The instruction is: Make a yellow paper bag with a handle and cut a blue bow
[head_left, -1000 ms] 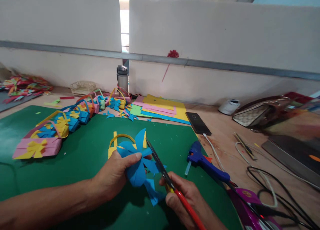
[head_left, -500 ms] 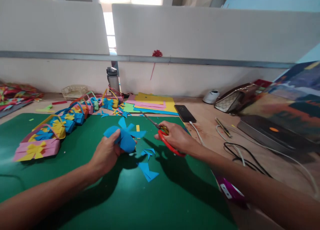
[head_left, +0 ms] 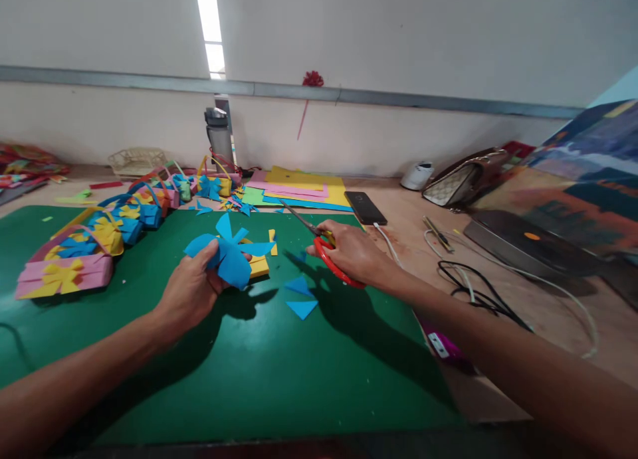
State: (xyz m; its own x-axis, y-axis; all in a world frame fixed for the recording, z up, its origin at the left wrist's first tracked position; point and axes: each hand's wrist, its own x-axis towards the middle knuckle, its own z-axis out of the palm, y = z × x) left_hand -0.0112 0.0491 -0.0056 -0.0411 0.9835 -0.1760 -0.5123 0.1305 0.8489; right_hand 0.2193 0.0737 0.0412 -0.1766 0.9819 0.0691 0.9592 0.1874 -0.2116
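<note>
Between the thumb and fingers of my left hand is a blue paper flower with several pointed petals. Behind it a yellow paper piece shows in part, lying on the green mat. My right hand grips a pair of scissors by its red handles. The blades point up and left, away from the flower. Blue paper scraps rest on the mat between my hands, partly in the right hand's shadow.
Small paper baskets with bows line the mat's left side. Coloured paper sheets, a phone and a water bottle are at the back. To the right lie cables, a pen, a dark case and a handbag.
The view has tilted down a little. My left hand has shifted left and turned the flower so its petals spread open. Blue scraps have moved, and more of the yellow piece shows.
</note>
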